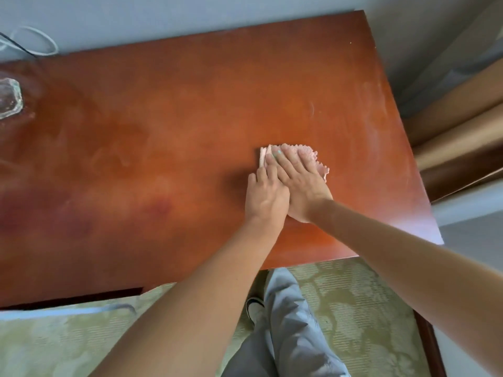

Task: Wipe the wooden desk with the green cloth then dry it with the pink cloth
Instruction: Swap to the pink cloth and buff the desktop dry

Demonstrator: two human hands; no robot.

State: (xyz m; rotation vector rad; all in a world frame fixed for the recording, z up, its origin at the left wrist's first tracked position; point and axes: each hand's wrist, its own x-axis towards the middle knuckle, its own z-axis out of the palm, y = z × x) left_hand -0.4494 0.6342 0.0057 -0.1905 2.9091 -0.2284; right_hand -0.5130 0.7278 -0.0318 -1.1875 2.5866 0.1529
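Note:
The reddish wooden desk [177, 118] fills most of the view. A folded pink cloth [313, 159] lies flat on its right half. My right hand [302, 183] presses palm-down on the cloth with fingers together. My left hand [265, 194] lies beside it, its fingers resting partly over the right hand and on the cloth's left edge. Most of the cloth is hidden under the hands. The green cloth is not in view.
A clear glass dish [9, 100] sits at the desk's far left edge. White and black cables [35, 44] lie behind the desk by the wall. Brown curtains [460, 131] hang to the right. My leg and shoe [285, 317] stand on patterned carpet below.

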